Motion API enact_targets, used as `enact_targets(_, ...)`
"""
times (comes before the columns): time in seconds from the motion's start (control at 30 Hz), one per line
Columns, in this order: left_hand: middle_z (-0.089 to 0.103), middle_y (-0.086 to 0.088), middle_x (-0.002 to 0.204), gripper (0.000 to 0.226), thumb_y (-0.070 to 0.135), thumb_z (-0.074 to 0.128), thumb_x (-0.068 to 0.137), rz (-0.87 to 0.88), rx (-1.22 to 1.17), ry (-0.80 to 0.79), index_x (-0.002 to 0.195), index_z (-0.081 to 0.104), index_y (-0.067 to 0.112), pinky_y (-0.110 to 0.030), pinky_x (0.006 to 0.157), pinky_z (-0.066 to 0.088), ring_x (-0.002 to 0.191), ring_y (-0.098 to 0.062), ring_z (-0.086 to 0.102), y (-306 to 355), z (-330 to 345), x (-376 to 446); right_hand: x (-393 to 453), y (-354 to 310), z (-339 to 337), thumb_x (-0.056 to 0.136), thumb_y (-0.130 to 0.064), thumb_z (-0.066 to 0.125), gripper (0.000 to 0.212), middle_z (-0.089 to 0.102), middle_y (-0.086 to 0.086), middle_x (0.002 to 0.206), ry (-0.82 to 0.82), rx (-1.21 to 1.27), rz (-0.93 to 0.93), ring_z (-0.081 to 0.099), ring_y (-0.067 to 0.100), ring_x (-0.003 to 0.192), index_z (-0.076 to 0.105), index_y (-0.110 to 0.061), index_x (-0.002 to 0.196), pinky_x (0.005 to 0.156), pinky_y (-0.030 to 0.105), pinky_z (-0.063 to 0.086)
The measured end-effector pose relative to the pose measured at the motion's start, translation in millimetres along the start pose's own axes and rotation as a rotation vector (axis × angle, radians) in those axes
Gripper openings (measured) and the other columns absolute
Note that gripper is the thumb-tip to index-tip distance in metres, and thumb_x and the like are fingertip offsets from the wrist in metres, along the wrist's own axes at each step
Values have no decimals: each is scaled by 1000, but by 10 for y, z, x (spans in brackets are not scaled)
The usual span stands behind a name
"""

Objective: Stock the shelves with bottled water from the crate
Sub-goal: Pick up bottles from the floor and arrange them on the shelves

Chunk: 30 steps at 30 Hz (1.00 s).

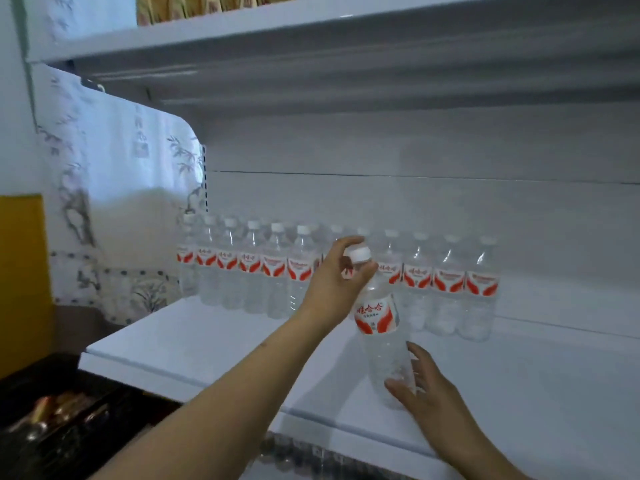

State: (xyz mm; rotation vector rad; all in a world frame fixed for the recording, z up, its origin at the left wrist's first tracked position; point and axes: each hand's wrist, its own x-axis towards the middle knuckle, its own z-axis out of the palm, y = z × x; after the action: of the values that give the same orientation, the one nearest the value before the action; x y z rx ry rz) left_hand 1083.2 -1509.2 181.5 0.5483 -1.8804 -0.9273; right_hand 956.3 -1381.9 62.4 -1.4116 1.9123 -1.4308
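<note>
Head view: the left hand (pixel 337 271) curls around the neck of a water bottle (pixel 379 327) just below its white cap (pixel 360 254), at frame centre. The right hand (pixel 426 389), lower right of centre, touches the bottle's lower body with fingers spread. The bottle stands tilted over the white shelf (pixel 207 344), in front of a row of bottles (pixel 277 271) along the back panel.

A small shop is showing here: white metal retail shelving (pixel 214 344) is carrying a row of identical red-labelled water bottles (pixel 446 285) just behind the gripped bottle (pixel 377 317), while packaged goods (pixel 194 6) are sitting on the shelf above.
</note>
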Motion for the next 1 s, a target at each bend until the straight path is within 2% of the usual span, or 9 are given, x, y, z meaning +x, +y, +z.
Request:
enact_targets(0.07,61,11,115,32,36,61,93,53,77,-52,123,52,34,-33,91,55,106,-9,61,-138,-90,232,287,25,190,91,-37,65,63,54,-12,133,-32,-73,-26,55,9,119,30,-34,144,104,30,43)
enact_targets(0.17,62,10,117,38,36,68,89,79,152,-155,125,55,32,-34,93,55,105,-7,61,-260,-226,533,736,67,399,92,-36,64,66,51,-8,140,-74,-138,-31,52,13,124,26,-26,145,108,34,40)
enact_targets(0.27,59,9,130,68,45,77,77,211,463,-303,137,46,38,-28,96,50,112,-9,58,-364,-347,799,1115,150,601,88,-36,69,67,53,-3,139,-67,-170,18,53,18,124,30,-22,142,107,36,42)
enact_targets(0.3,56,10,136,80,48,80,73,269,634,-327,142,40,40,-27,98,46,118,-10,55,-409,-391,890,1224,185,663,86,-38,71,68,55,-1,136,-36,-187,30,55,20,122,32,-21,140,104,37,44)
enact_targets(0.37,46,11,147,96,57,79,68,391,965,-295,148,29,40,-34,110,32,133,-13,44,-510,-489,1064,1432,245,761,83,-44,73,69,56,4,129,34,-271,40,56,25,118,37,-19,137,100,40,47)
enact_targets(0.47,31,10,156,102,62,74,69,471,1180,-254,152,22,35,-41,120,11,146,-15,24,-672,-575,1260,1681,239,894,82,-47,72,63,56,7,119,58,-361,38,56,27,111,45,-17,130,96,41,48)
enact_targets(0.57,23,8,160,102,61,72,73,470,1295,-240,154,19,29,-42,121,2,149,-15,13,-794,-609,1397,1850,236,1069,83,-41,74,53,62,5,115,65,-299,17,63,23,102,51,-16,123,91,40,53)
enact_targets(0.7,27,6,158,100,59,73,74,418,1331,-225,153,22,26,-44,120,2,148,-16,17,-893,-635,1536,1909,231,1219,86,-34,72,39,65,4,109,118,-338,-16,63,20,103,56,-12,114,92,35,51)
enact_targets(1.0,30,8,158,99,54,77,73,371,1234,-222,152,24,30,-43,120,8,145,-16,29,-970,-646,1597,2001,165,1253,83,-34,75,45,66,2,117,81,-297,50,63,22,110,55,-16,119,99,42,51)
